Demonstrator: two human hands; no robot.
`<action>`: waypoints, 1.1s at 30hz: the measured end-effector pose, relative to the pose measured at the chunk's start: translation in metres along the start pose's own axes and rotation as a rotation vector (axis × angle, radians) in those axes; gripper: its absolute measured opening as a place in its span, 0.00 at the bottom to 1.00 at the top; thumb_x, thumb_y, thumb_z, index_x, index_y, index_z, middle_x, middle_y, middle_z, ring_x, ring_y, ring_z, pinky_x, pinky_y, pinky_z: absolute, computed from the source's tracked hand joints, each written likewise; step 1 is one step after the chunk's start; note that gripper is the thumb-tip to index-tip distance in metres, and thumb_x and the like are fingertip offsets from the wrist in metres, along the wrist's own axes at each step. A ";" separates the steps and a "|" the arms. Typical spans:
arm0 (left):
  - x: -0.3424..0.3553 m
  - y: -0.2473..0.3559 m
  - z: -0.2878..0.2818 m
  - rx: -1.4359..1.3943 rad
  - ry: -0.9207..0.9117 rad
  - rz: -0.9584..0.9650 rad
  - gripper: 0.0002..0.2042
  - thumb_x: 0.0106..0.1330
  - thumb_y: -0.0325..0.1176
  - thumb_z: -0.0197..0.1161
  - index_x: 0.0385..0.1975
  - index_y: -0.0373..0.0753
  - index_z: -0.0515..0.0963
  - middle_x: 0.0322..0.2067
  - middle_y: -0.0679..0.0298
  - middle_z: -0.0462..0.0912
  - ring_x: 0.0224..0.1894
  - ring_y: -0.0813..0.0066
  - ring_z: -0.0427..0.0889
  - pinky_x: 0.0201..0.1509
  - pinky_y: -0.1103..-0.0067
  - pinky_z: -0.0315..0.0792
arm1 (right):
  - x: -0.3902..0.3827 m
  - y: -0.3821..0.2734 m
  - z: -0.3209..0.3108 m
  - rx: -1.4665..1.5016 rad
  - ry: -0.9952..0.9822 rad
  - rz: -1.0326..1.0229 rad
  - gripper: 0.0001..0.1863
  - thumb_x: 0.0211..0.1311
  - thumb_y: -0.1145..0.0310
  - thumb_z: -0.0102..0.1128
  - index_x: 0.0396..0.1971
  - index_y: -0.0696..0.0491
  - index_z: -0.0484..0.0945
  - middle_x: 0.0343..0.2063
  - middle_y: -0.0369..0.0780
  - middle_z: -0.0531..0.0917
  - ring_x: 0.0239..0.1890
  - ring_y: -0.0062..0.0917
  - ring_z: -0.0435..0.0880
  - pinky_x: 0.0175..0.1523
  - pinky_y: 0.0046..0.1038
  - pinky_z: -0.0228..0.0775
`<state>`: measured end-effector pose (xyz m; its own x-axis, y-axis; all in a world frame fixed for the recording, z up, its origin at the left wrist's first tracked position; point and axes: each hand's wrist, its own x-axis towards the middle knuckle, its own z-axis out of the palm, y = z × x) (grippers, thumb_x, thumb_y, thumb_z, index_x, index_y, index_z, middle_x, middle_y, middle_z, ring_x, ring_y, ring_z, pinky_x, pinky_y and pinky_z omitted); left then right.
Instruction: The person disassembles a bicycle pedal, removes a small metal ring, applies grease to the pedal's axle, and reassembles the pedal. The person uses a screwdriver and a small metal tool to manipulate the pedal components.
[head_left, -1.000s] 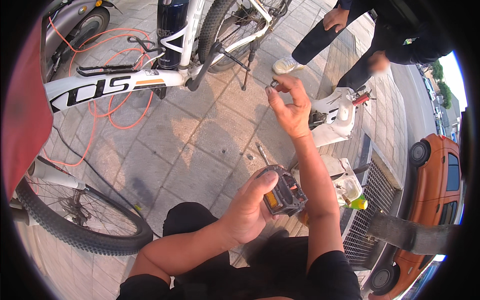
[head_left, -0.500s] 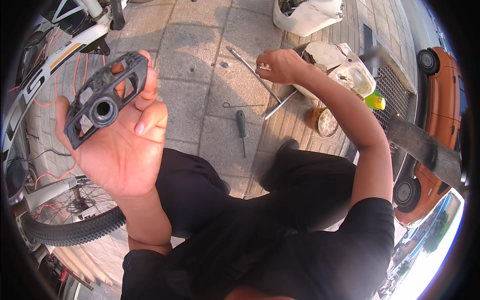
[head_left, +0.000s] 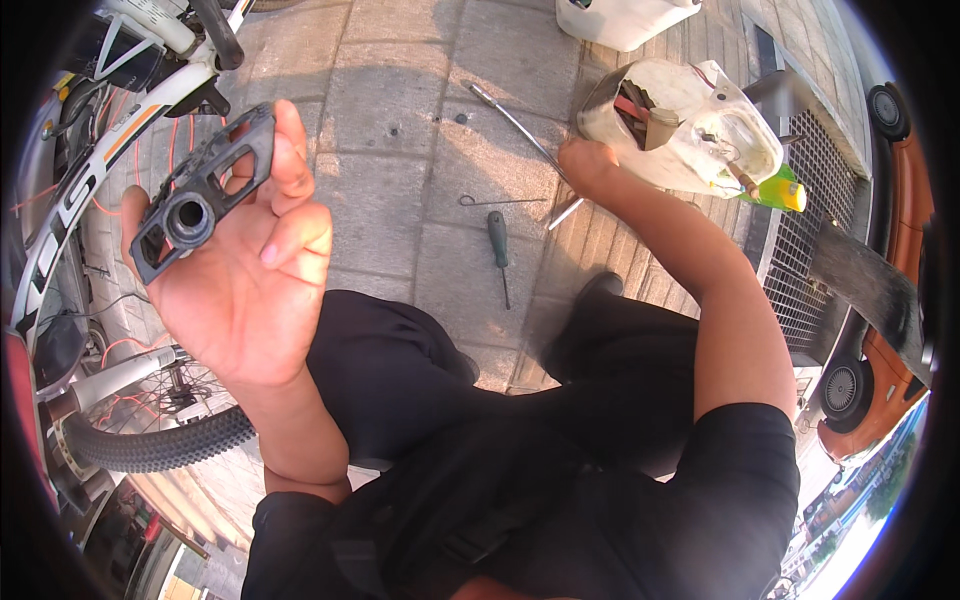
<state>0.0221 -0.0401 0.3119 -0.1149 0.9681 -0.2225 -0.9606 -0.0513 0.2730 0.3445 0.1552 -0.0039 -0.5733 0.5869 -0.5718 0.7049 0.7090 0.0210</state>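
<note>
Head view: the pedal point(head_left: 207, 188) is held up in the left hand point(head_left: 240, 290), gripped between the thumb and the fingers, with the palm turned to the camera. It is held in front of the bike point(head_left: 175, 85) and does not look joined to it. The round hole in the pedal is turned to the camera and looks dark inside, and no rod can be seen poking out of it. By the look of things, the work is only part done: the pedal is loose in the hand, and it has not been fixed to anything. What else is left to be done to it cannot be told. The right hand point(head_left: 590, 168) is stretched out over the long bar point(head_left: 515, 125), just beside the white tub point(head_left: 600, 110). Its fingertips are hidden, so it cannot be told whether the bar, some small thing or nothing at all is grasped. The screwdriver point(head_left: 497, 235) and the thin hook point(head_left: 500, 201) are left on the ground near the bar, and neither is being used. Odd bits are piled in the tub, and a yellow-capped bottle point(head_left: 775, 190) is set beside it.
</note>
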 end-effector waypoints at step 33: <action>-0.011 0.010 0.008 -0.103 0.185 0.152 0.40 0.75 0.68 0.52 0.62 0.31 0.79 0.60 0.39 0.83 0.56 0.43 0.86 0.36 0.72 0.67 | 0.026 -0.016 -0.013 0.034 -0.059 0.061 0.19 0.66 0.76 0.66 0.56 0.59 0.79 0.56 0.53 0.86 0.57 0.47 0.90 0.56 0.42 0.87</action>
<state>0.0162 -0.0497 0.3248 -0.2947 0.8868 -0.3561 -0.9485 -0.2263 0.2215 0.3131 0.1643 -0.0080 -0.5034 0.6038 -0.6180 0.7524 0.6580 0.0301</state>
